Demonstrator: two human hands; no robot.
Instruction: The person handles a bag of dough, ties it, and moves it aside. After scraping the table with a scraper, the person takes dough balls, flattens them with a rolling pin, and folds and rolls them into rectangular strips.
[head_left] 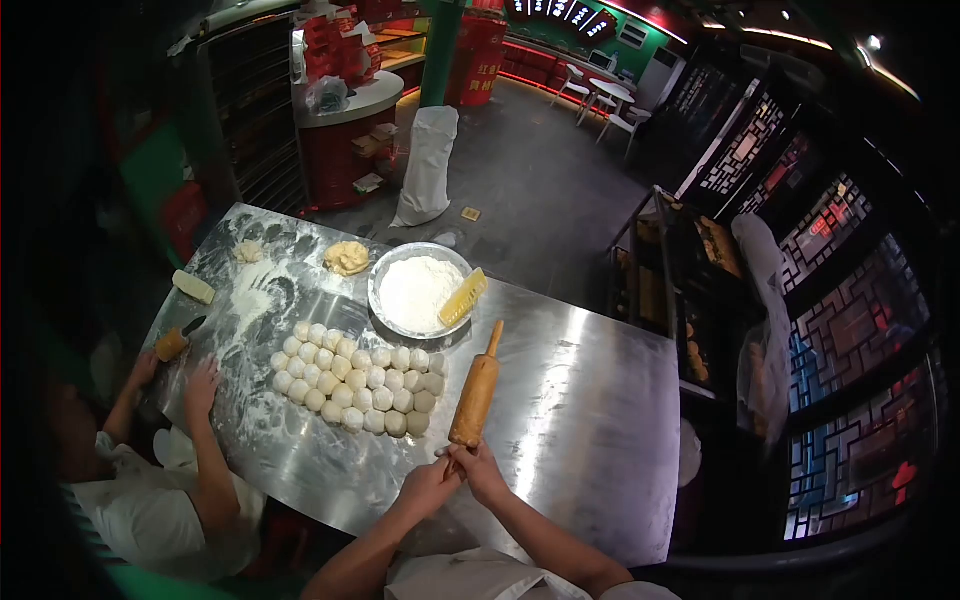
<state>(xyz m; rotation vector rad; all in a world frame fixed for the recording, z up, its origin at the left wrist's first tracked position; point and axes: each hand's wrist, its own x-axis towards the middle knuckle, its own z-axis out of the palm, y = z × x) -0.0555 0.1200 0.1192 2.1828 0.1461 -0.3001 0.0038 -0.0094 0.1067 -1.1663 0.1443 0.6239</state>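
Note:
A wooden rolling pin point(476, 398) points away from me over the steel table, its near handle between my two hands. My left hand point(432, 486) is closed around that handle, and my right hand point(482, 472) grips it too, touching the left. Some fingers are hidden behind each other. Left of the pin, several rows of floured dough balls point(362, 376) sit close together. Beyond them stands a metal bowl point(376, 308) of white flour point(415, 290), with a yellow scraper point(463, 298) resting on its right side.
At the left, a co-worker's hands point(202, 385) are at the floury steel table point(600, 400), near a brown-handled tool point(172, 345). A dough lump point(346, 258) and a pale block point(194, 287) lie there. A tray rack point(690, 290) stands right; a white sack point(428, 165) stands beyond.

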